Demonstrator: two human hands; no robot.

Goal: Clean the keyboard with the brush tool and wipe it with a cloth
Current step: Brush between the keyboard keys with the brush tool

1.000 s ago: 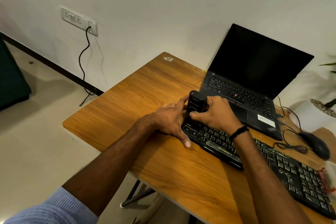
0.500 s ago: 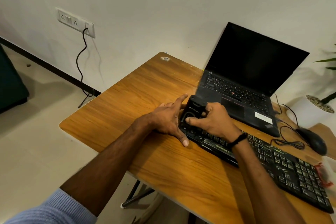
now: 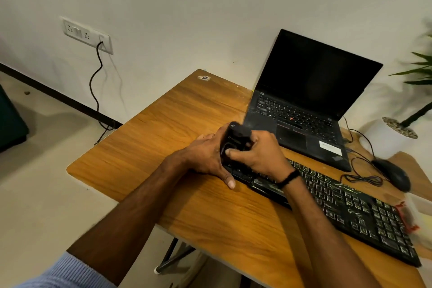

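A person's right hand [image 3: 257, 154] sits just right of the frame's centre, fingers curled round a black, blocky plastic brush tool [image 3: 236, 138], with the thumb pressed across the face nearest the camera. The tool stands roughly upright on the left end of a long black keyboard with pale key legends [image 3: 350, 208]. The keyboard runs diagonally from the centre down to the lower right of the frame. The tool's bristles are hidden under the hand and body of the tool. A black band [image 3: 288, 177] circles the right wrist.

The left hand [image 3: 205, 156] lies just left of the tool, palm down on the brown wood-grain table [image 3: 175, 119], its fingers straight and gripping nothing. Its thumb stretches along the keyboard's near edge, and its forefinger reaches up beside the tool; whether it touches the tool I cannot tell.

Behind the keyboard, in the upper right, an open black laptop with a dark screen [image 3: 311, 82] stands on the table. Right of it a black corded mouse [image 3: 395, 174] rests near the table's edge. In the upper left a white wall socket [image 3: 86, 35] holds a black cable [image 3: 95, 84] that hangs to the floor.
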